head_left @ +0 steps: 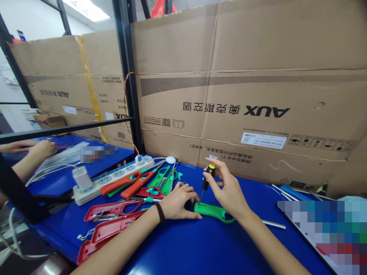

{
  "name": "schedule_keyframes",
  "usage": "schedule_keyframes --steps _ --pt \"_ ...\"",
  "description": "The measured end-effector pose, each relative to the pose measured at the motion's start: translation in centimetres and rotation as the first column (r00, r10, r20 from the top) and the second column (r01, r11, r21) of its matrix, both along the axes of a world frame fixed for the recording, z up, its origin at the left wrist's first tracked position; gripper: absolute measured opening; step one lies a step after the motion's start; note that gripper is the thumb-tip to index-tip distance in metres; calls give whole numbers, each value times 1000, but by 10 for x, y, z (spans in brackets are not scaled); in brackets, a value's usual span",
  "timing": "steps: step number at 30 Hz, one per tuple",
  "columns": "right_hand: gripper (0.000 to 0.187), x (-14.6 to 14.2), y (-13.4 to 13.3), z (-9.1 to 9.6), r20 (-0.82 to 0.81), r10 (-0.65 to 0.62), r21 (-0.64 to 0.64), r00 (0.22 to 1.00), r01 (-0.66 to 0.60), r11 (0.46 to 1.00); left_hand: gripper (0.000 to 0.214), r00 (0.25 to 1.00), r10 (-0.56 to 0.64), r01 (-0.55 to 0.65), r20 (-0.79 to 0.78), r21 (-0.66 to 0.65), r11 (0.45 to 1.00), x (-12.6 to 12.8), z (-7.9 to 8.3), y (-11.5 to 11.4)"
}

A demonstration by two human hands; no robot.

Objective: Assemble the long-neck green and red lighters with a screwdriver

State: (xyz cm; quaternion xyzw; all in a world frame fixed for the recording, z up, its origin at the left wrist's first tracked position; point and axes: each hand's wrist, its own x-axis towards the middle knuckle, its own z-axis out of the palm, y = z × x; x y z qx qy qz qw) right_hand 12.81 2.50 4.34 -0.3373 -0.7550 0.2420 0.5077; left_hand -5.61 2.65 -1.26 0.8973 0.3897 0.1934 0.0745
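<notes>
Right hand (226, 189) pinches screwdriver (207, 178) upright, tip in green casing (213, 212), mid-table (200, 248). Left hand (177, 204), fingers curled, pins casing end. Likely screw-turning step; calls for steady, seated tip.

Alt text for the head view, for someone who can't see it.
The right hand holds a screwdriver nearly upright, tip on a green casing that the left hand holds on the blue table. Red casings lie left.

There is one screwdriver (207, 177), one green lighter (213, 211), two orange lighters (117, 183), one power strip (114, 176), two cardboard boxes (258, 76).
</notes>
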Motion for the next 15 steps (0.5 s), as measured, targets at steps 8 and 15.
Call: schedule_keyframes --steps 8,15 --pt "28 -1 0 1 -43 180 -98 983 -184 978 39 1000 -16 16 2 -2 1000 0 1 0" --pt "34 -14 -2 -5 -488 302 -277 819 -473 836 40 1000 -23 23 0 -2 1000 0 1 -1"
